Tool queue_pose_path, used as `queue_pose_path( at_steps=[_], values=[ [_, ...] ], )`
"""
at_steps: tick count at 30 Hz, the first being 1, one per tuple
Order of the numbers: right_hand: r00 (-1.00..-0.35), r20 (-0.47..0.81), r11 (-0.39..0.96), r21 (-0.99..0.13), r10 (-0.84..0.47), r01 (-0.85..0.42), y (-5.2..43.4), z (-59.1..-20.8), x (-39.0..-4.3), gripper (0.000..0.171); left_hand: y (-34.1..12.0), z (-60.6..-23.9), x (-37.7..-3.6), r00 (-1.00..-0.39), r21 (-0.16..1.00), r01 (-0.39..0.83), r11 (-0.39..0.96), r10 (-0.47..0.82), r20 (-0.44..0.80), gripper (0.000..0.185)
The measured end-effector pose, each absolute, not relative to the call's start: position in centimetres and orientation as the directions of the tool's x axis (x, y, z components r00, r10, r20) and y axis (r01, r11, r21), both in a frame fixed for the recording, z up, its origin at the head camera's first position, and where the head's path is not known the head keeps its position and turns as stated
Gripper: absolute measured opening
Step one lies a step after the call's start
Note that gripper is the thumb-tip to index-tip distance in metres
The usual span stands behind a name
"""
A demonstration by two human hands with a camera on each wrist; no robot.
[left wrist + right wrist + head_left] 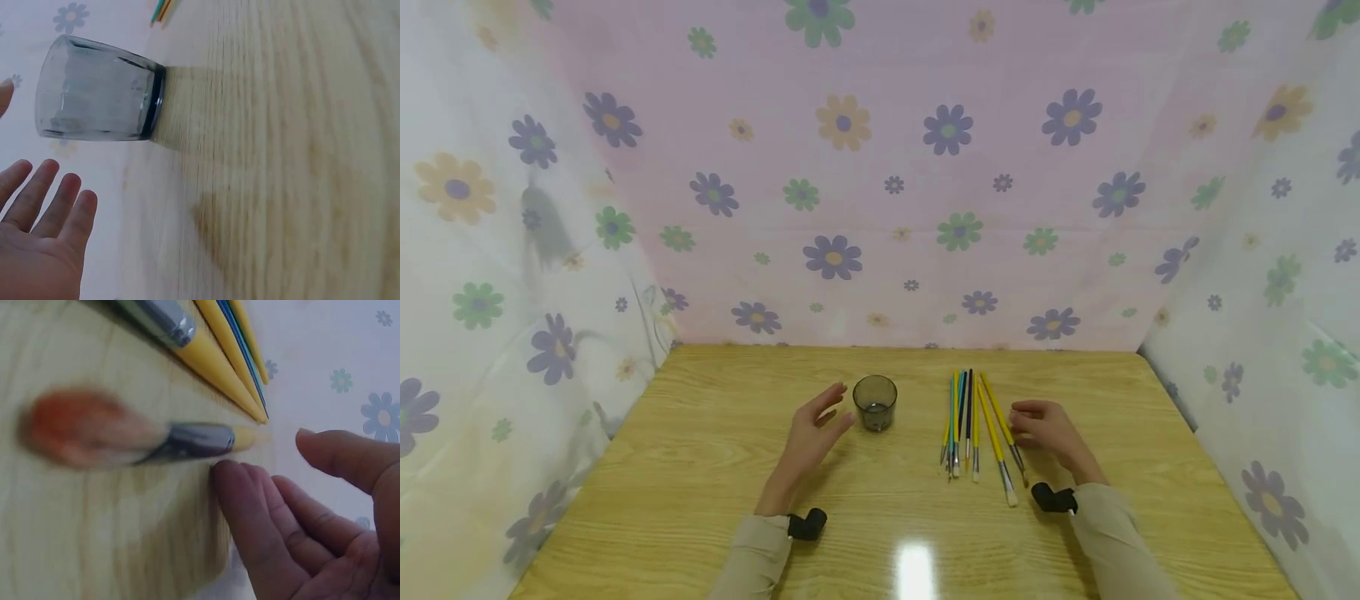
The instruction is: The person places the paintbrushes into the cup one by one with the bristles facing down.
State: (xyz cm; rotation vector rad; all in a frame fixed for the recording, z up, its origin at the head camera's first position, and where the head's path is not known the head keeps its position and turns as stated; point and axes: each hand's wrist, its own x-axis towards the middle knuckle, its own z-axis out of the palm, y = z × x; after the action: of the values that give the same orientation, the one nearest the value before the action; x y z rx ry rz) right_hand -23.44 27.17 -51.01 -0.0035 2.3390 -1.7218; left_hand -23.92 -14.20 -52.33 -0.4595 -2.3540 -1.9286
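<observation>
no readable text, labels, brands or numbers anywhere

Orange brush tip (pixel 87 428) blurred, close up

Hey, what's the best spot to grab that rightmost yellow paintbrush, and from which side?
Probably pinch the yellow paintbrush mid-handle from its right, open side. It lies flat, bristles toward the person, with other brushes crowding its left. The right hand is already beside it.
</observation>
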Motion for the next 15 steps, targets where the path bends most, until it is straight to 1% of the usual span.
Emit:
queue_pose_path(
  at_steps=[4, 7, 11, 15],
  values=[
    [-0.969, -0.232, 0.352, -0.917, -0.083, 0.189, 26.4, -50.8, -23.9, 0.048, -13.6, -52.2, -24.6, -0.955, 0.969, 0.227, 0.093, 0.215, 0.203, 0.065],
    [-0.967, -0.254, 0.399, -0.890, -0.030, 0.221, 25.8, -50.8, -24.4, 0.048, -13.2, -52.3, -25.1, -0.953, 0.974, 0.217, 0.062, 0.232, 0.197, 0.067],
    [-0.968, -0.250, 0.472, -0.850, 0.025, 0.232, 25.3, -51.1, -24.9, 0.044, -12.6, -52.8, -25.6, -0.950, 0.978, 0.208, 0.014, 0.242, 0.198, 0.071],
    [-0.970, -0.239, 0.525, -0.819, 0.051, 0.230, 25.1, -51.5, -25.0, 0.040, -11.9, -53.1, -25.7, -0.953, 0.982, 0.182, -0.039, 0.241, 0.186, 0.074]
  ],
)
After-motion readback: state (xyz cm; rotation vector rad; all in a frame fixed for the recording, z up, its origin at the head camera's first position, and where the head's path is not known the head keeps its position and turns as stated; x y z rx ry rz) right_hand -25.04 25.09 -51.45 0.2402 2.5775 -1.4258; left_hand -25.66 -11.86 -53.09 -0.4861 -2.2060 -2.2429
